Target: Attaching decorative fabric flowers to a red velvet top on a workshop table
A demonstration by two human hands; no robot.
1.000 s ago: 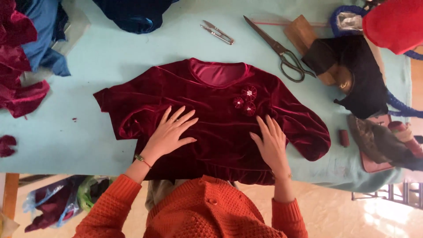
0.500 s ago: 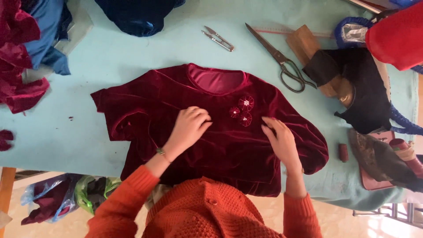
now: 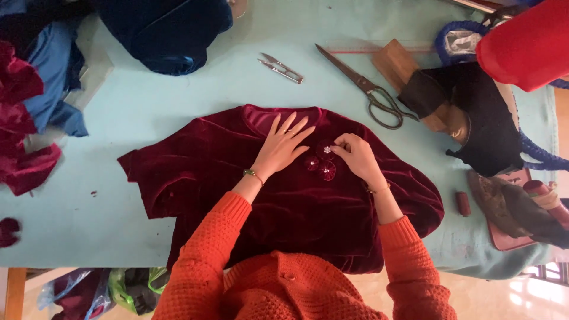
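top (image 3: 237,178): spread flat mid-table (image 3: 178,95)
left hand (image 3: 283,145): fingers splayed, pressing top just left of flowers (image 3: 321,161)
right hand (image 3: 355,157): fingertips pinching a flower
progress: flowers seem attached; being adjusted

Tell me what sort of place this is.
Probably a tailoring or dressmaking workshop. A dark red velvet top lies spread on a pale blue cutting table, with large tailor's scissors and thread snips above it, and piles of blue and red fabric at the edge.
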